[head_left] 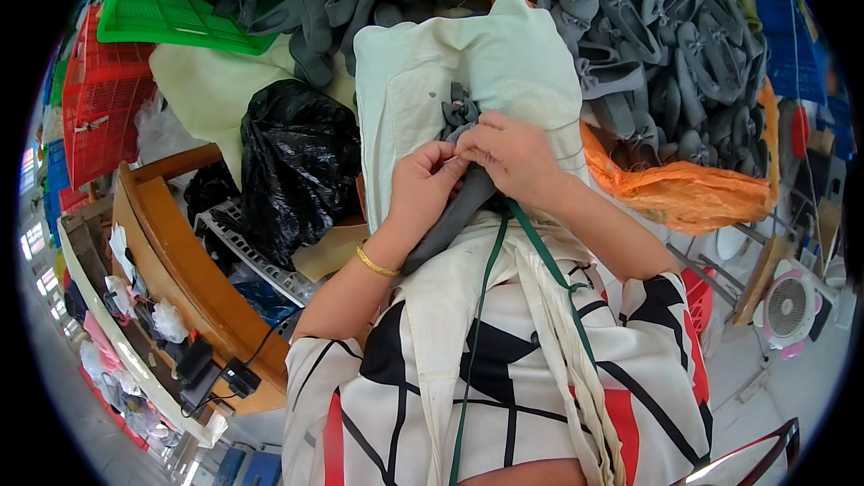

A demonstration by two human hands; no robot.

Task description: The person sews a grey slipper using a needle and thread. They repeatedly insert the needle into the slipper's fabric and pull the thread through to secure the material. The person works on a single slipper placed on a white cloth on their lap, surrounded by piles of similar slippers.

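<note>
A grey flat shoe (457, 209) lies in my lap, its toe with a small grey bow (460, 111) pointing away from me. Under it a pale cloth (396, 81) covers my knees. My left hand (423, 184) is closed, holding the shoe by its left side. Close against it, my right hand (511, 157) makes a pinch above the shoe's opening. The fingertips of both hands nearly meet, and whatever the right ones hold is too small to make out. Part of the shoe is hidden behind my fingers.
Many grey bow shoes (670, 45) fill an orange sack (693, 193) at the far right. More grey shoes (315, 0) are heaped at the far left beside a green basket (171, 18). A black plastic bag (297, 153), a wooden table (189, 261) and a fan (788, 304) stand around me.
</note>
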